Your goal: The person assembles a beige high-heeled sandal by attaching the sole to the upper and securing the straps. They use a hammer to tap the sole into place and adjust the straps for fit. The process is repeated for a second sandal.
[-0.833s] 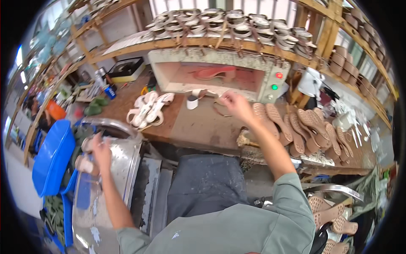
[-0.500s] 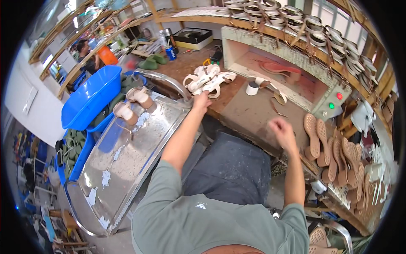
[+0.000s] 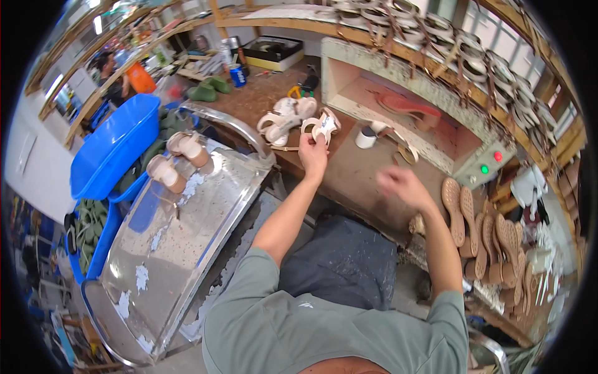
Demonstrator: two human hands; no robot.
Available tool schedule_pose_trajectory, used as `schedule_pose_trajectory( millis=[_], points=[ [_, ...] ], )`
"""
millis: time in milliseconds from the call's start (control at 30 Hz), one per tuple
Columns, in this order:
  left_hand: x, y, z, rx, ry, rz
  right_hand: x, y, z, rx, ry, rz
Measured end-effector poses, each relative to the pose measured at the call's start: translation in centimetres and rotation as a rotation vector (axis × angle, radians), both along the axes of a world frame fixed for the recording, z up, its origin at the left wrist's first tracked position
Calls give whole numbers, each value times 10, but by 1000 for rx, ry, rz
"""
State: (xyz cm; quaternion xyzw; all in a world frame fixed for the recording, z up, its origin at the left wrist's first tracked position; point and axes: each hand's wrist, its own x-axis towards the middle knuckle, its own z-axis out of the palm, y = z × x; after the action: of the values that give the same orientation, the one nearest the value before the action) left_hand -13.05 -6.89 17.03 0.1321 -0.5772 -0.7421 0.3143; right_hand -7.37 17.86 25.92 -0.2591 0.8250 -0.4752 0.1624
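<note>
My left hand (image 3: 312,154) is raised over the brown workbench (image 3: 349,181) and grips a white strappy sandal upper (image 3: 321,124). Just left of it lies a small pile of similar white sandal uppers (image 3: 281,118). My right hand (image 3: 400,185) hovers blurred over the bench further right, fingers loosely spread, with nothing visible in it. Several tan shoe soles (image 3: 461,215) lie in a row to its right. Behind both hands stands a box-shaped heater (image 3: 405,106) with a reddish glowing opening and red and green lamps.
A curved metal tray table (image 3: 180,243) at my left carries two beige shoe pieces (image 3: 177,159). A blue plastic tub (image 3: 112,146) sits beyond it. A small white cup (image 3: 365,138) and a blue can (image 3: 237,76) stand on the bench. Racks above hold many sandals. A person is far left.
My view has swung left. My left hand left the metal tray, reached to the pile and now holds a white sandal upper. My right hand drew back from the heater.
</note>
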Motion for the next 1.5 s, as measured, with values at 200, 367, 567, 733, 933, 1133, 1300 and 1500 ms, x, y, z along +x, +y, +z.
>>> schedule_pose_trajectory(
  millis=[200,367,567,733,933,1133,1300,1500],
  points=[
    [83,82,14,-983,430,8,-38,-58,-14,-417,-302,-144],
    [109,33,56,-576,361,-1138,-1,1,6,-661,-400,-136],
    [-17,-32,69,-401,43,-852,41,86,57,-639,-279,-350],
    [-178,-29,-36,-994,-71,-653,6,99,43,-336,-47,-402],
    [-227,22,-37,-481,11,-891,-57,126,-7,-55,173,-469],
    [-131,-42,52,-97,352,-19,-143,120,-60,-134,149,-467],
    [21,-72,110,65,425,66,-195,90,-101,155,322,-331],
    [115,-19,40,-294,237,-304,-212,62,-106,384,442,-257]
  ],
)
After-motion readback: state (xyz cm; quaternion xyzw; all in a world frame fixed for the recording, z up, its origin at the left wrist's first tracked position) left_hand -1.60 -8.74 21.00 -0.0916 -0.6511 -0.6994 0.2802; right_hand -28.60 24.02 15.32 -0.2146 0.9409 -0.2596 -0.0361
